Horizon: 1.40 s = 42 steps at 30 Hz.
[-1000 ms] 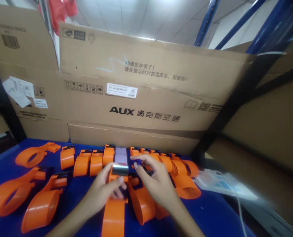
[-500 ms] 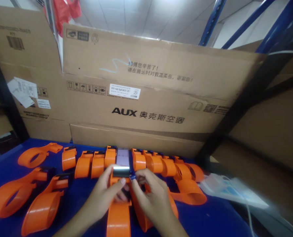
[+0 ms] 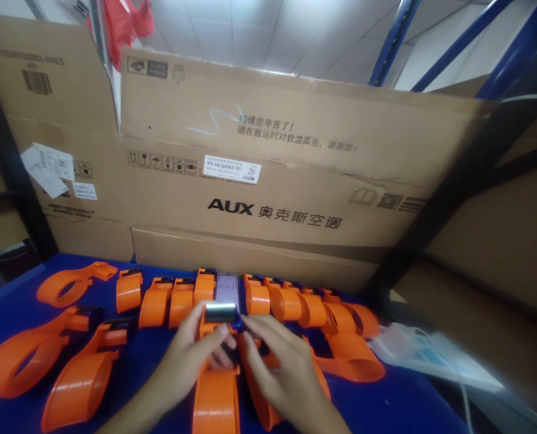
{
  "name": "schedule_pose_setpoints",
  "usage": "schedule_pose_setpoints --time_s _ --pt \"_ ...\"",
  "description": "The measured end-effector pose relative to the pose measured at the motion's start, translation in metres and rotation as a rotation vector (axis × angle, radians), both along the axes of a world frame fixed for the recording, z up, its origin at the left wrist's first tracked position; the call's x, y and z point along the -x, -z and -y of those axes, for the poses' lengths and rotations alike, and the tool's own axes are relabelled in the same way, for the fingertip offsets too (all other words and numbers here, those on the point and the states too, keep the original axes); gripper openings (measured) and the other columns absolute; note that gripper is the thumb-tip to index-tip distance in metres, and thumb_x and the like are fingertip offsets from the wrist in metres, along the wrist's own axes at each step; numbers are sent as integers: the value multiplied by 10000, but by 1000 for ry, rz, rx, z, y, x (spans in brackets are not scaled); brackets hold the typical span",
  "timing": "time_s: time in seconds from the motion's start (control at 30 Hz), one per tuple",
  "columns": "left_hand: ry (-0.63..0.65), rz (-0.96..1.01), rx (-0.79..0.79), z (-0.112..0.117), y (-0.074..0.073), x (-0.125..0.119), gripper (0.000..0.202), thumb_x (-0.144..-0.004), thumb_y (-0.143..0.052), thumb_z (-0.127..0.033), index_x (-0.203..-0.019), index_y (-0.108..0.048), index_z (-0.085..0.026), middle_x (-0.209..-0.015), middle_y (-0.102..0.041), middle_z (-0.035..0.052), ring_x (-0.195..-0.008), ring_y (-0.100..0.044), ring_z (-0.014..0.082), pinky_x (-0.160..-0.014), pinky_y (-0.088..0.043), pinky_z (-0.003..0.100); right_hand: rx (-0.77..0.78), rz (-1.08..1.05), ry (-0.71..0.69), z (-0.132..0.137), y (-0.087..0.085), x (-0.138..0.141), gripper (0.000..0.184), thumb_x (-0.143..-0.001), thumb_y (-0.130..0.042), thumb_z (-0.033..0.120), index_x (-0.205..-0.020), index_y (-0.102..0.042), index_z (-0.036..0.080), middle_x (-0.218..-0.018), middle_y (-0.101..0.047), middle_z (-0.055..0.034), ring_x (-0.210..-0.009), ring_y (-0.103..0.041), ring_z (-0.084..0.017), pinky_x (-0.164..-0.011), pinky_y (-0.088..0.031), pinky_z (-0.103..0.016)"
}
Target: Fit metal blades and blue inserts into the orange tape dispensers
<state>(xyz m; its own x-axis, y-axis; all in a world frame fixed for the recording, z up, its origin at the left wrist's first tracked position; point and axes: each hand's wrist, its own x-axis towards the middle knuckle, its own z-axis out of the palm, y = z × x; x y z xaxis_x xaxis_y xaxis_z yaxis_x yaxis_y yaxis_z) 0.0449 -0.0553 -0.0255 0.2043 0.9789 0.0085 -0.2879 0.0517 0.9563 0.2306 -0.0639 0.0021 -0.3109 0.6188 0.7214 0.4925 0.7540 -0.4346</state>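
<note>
Pinching the roller (image 3: 220,312) on the dispenser (image 3: 216,392), left hand (image 3: 191,355) and right hand (image 3: 281,367) should seat it squarely, fingers closed.

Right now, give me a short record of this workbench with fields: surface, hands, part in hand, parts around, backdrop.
surface: blue table top
left hand: left hand grips the head of an orange tape dispenser, thumb beside its metal roller
right hand: right hand pinches a small blue piece at the roller's right end
parts around: row of orange dispenser bodies behind the hands; more orange dispenser bodies lie at left
backdrop: AUX cardboard boxes; blue rack posts
</note>
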Motion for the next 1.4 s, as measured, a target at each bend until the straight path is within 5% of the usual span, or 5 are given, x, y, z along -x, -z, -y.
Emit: schedule_pose_setpoints --time_s 0.53,0.7,0.87,1.07,1.4 --pt "-9 112 61 1 0 -1 424 -874 -713 -337 -1218 -507 -200 -805 -749 42 -596 -725 173 -581 -547 256 -74 7 -26 -2 7 0 273 -925 -553 89 -1134 -677 213 -1076 -717 -97 -973 -708 -212 -833 -606 -310" --pt "189 207 94 9 -2 -3 698 -904 -676 -285 -1480 -281 -268 -827 -775 77 -609 -746 211 -556 -516 258 281 -351 -37 4 -4 2 156 -975 -568 243 -1115 -636 238 -922 -682 -45 -815 -678 -176 -747 -579 -290" --pt "395 264 122 19 4 -6 987 -922 -656 -311 -1579 80 -307 -764 -783 105 -673 -774 296 -622 -563 365 820 -444 -328 15 -18 5 347 -995 -530 419 -1315 -508 287 -994 -639 -38 -883 -639 -197 -748 -564 -323" --pt "422 266 -128 17 0 0 865 -718 -864 -225 -1477 -457 -314 -1557 -445 146 -1390 -456 405 -1101 -408 552 666 -457 -267 12 -9 7 288 -968 -591 427 -1203 -534 269 -974 -590 -23 -904 -581 -186 -816 -482 -313" --pt "263 114 -273 17 -7 -2 432 -872 -707 -318 -1282 -578 -288 -1287 -651 74 -1222 -584 289 -1026 -462 403 684 -423 -266 9 6 18 273 -946 -611 447 -976 -417 258 -796 -429 47 -670 -431 -120 -564 -416 -220"
